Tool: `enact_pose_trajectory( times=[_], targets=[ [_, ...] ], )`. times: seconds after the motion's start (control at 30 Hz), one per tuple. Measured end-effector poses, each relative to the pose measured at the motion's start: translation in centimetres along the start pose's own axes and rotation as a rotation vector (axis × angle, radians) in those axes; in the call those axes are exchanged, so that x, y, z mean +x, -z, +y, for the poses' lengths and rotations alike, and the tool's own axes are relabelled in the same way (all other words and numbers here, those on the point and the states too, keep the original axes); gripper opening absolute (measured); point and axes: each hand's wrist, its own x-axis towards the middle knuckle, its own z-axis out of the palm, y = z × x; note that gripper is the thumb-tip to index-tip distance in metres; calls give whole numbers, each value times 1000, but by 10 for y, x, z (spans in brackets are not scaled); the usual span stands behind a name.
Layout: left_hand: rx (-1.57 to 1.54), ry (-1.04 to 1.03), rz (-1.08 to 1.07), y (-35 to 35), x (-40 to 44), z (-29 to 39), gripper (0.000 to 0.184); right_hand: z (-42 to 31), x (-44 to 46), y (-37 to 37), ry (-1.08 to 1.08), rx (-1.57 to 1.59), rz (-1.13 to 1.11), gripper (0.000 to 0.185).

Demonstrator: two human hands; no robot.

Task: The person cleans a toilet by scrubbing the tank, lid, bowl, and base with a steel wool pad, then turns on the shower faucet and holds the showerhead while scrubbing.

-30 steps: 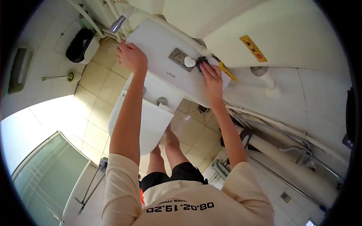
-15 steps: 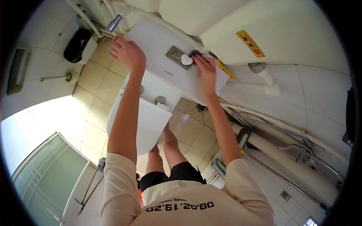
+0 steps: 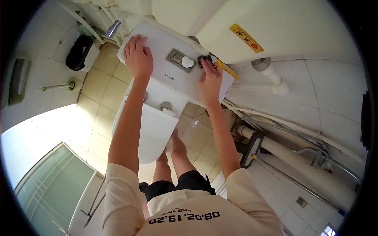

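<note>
My left hand [image 3: 138, 56] lies on the left end of the white toilet tank lid [image 3: 157, 73], its fingers spread and holding nothing. Toward the lid's right end, my right hand [image 3: 210, 80] presses its fingertips on a dark mesh scrubber [image 3: 205, 61]. A white heart-shaped piece [image 3: 187, 61] sits on the metal flush button plate [image 3: 176, 58], left of the scrubber. Beside my right fingertips, at the lid's back right edge, rests a yellow object [image 3: 227, 70]. The closed toilet seat cover [image 3: 155, 131] is below the tank.
Pipes [image 3: 291, 128] run along the wall on the right. A toilet brush [image 3: 71, 85] and a bin with a black bag [image 3: 80, 52] stand on the left. A large pale fixture with a yellow label [image 3: 246, 38] overhangs the tank at the back.
My left hand has moved from the lid's left edge onto its top. My right hand and the scrubber have shifted slightly on the lid, and more of the scrubber shows. The view has shifted a little.
</note>
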Motion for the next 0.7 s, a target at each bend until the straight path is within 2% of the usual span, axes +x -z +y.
enact_pose_trajectory(
  times=[0.17, 0.3, 0.37, 0.4, 0.47, 0.5, 0.57, 0.6, 0.67, 0.7],
  targets=[
    [-49, 17, 0, 0, 1, -2, 21, 15, -16, 19, 97, 221, -137, 35],
    [-43, 12, 9, -1, 0, 0, 21, 5, -1, 23, 17, 265, -132, 31],
    [-40, 10, -9, -1, 1, -4, 22, -8, 6, 20, -181, 277, -86, 28],
    [-34, 12, -9, 0, 1, -5, 22, -18, 9, 19, -179, 281, -91, 28],
    [-51, -7, -2, 3, 1, -2, 23, -36, 12, 18, -104, 220, 106, 23],
    [-50, -2, -2, 3, 0, -2, 23, -37, 15, 14, -101, 219, 101, 23],
    [-68, 28, -24, 4, 0, -1, 23, -37, 30, 2, 169, -68, 19, 15],
    [-66, 37, -20, 3, 0, -2, 23, -39, 37, 3, 177, -67, 15, 15],
    [-78, 24, 10, 1, 0, -3, 22, -41, 51, 8, 35, -190, -391, 19],
    [-78, 36, 15, 2, -1, -3, 22, -40, 53, 6, 46, -194, -396, 19]
  ],
)
